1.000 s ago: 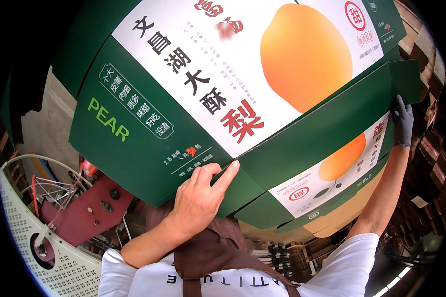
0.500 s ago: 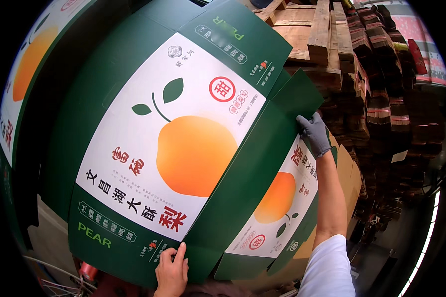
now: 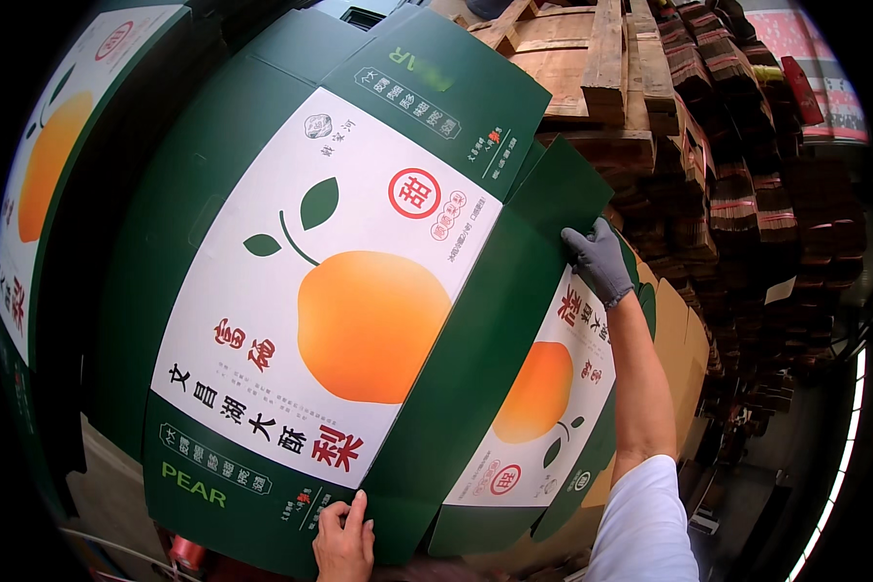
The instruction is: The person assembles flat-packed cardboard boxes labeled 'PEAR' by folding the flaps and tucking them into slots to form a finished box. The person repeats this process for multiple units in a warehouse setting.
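Observation:
A large flattened cardboard box (image 3: 223, 233), green with a white panel and a printed orange-yellow pear, fills the middle. Slots and creases divide it into flaps, and a narrower white pear panel (image 3: 529, 407) runs along its right side. My left hand (image 3: 343, 541), bare, has its fingers curled at the box's lower edge, by a slot below the white panel. My right hand (image 3: 601, 262), in a grey glove, grips the outer edge of the upper right flap, thumb on the near face. The fingertips behind the board are hidden.
Another printed box panel (image 3: 53, 145) stands at the far left. Wooden pallets (image 3: 563, 58) lie at the upper right, beside tall stacks of bundled brown cardboard (image 3: 757, 204). Plain brown board (image 3: 674, 349) shows past my right forearm. A red spool (image 3: 187, 553) sits at the lower left.
The box sits slightly lower in the view, and both hands stay on it. My right hand appears a little farther left, my left hand slightly lower and to the right.

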{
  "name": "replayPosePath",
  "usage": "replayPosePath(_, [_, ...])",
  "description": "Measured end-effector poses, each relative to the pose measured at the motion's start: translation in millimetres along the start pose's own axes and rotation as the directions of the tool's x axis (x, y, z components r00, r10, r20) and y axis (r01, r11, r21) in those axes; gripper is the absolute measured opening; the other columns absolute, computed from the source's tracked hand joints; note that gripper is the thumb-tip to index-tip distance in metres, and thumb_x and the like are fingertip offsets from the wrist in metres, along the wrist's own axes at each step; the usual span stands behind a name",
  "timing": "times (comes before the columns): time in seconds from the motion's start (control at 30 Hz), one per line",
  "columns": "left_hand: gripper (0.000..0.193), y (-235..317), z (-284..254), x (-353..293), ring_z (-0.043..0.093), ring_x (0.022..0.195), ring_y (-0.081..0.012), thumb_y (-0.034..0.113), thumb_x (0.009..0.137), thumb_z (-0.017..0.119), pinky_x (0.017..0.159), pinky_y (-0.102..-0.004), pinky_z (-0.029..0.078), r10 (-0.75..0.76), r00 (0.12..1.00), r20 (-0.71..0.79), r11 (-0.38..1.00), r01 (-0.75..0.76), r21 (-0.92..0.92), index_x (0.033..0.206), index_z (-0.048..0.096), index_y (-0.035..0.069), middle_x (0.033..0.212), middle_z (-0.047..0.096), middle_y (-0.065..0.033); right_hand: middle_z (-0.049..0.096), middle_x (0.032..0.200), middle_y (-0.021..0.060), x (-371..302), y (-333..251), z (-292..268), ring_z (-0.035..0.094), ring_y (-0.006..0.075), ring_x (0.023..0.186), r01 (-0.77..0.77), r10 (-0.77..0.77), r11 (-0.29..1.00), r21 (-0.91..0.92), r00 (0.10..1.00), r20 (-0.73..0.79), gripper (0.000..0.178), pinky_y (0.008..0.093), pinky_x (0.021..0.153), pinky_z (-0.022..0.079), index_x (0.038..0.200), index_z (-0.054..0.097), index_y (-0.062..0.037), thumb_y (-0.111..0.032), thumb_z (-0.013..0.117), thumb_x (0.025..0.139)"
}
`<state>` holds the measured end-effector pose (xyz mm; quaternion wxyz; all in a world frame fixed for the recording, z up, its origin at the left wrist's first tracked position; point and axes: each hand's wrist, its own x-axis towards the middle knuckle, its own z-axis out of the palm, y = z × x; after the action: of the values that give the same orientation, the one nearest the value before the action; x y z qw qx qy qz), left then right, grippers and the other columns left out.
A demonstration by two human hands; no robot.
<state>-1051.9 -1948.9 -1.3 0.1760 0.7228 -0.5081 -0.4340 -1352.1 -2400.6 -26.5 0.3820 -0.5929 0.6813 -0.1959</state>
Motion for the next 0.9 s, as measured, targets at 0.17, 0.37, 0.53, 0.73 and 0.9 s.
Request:
replayPosePath(0.17, [0.050, -0.4, -0.1, 0.2, 0.056, 0.096, -0.0324, 0.013, 0.089, 0.063, 0.075, -0.0404, 0.052, 0.012, 1.000, -0.006, 1.000, -0.012, -0.004, 0.138, 0.051, 0.012, 0.109, 0.052, -0.0142, 0.053, 0.072, 0.0014, 1.4, 2.4, 0.9, 0.052, 0.0082, 0.057, -0.010, 0.010, 0.999, 0.040, 1.000, -0.007, 0.033, 0.0249, 0.048, 0.044, 0.098, 0.052, 0.0004, -0.020, 0.074, 0.084])
replayPosePath(0.37, [0.050, -0.6, -0.3, 0.9, 0.056, 0.096, -0.0322, 0.013, 0.089, 0.063, 0.075, -0.0404, 0.052, 0.024, 1.000, -0.014, 1.000, -0.024, -0.006, 0.138, 0.051, 0.012, 0.108, 0.052, -0.0142, 0.053, 0.071, 0.0014, 5.0, 4.6, 1.6, 0.052, 0.0084, 0.057, 0.012, -0.012, 1.000, 0.022, 1.000, -0.020, 0.032, 0.0250, 0.049, 0.044, 0.096, 0.052, 0.0006, -0.020, 0.074, 0.083])
replayPosePath(0.53, [0.050, -1.0, -0.6, 1.2, 0.056, 0.096, -0.0321, 0.013, 0.089, 0.063, 0.074, -0.0399, 0.052, 0.034, 0.999, -0.013, 0.999, -0.034, -0.006, 0.138, 0.052, 0.011, 0.108, 0.052, -0.0140, 0.053, 0.071, 0.0012, 10.3, 15.3, -2.9, 0.052, 0.0085, 0.057, 0.039, -0.039, 0.999, 0.000, 0.999, -0.035, 0.032, 0.0244, 0.048, 0.044, 0.095, 0.052, 0.0001, -0.019, 0.074, 0.082])
replayPosePath(0.73, [0.050, -3.0, 2.3, 0.5, 0.057, 0.095, -0.0324, 0.013, 0.089, 0.063, 0.074, -0.0399, 0.052, 0.022, 1.000, -0.017, 1.000, -0.023, -0.015, 0.137, 0.052, 0.011, 0.108, 0.052, -0.0140, 0.063, 0.092, 0.0048, 7.8, 8.3, -3.1, 0.058, 0.0088, 0.073, -0.004, 0.004, 1.000, 0.013, 1.000, 0.004, 0.034, 0.0226, 0.063, 0.048, 0.114, 0.051, 0.0013, -0.011, 0.068, 0.087])
replayPosePath(0.9, [0.051, -4.2, 3.0, 0.3, 0.057, 0.096, -0.0323, 0.013, 0.088, 0.064, 0.076, -0.0398, 0.052, 0.044, 0.999, -0.031, 0.999, -0.044, -0.006, 0.138, 0.052, 0.012, 0.108, 0.052, -0.0142, 0.063, 0.093, 0.0049, 7.7, 15.3, -6.5, 0.059, 0.0088, 0.073, 0.045, -0.045, 0.999, 0.004, 0.999, -0.012, 0.035, 0.0229, 0.064, 0.049, 0.114, 0.051, 0.0018, -0.011, 0.069, 0.087])
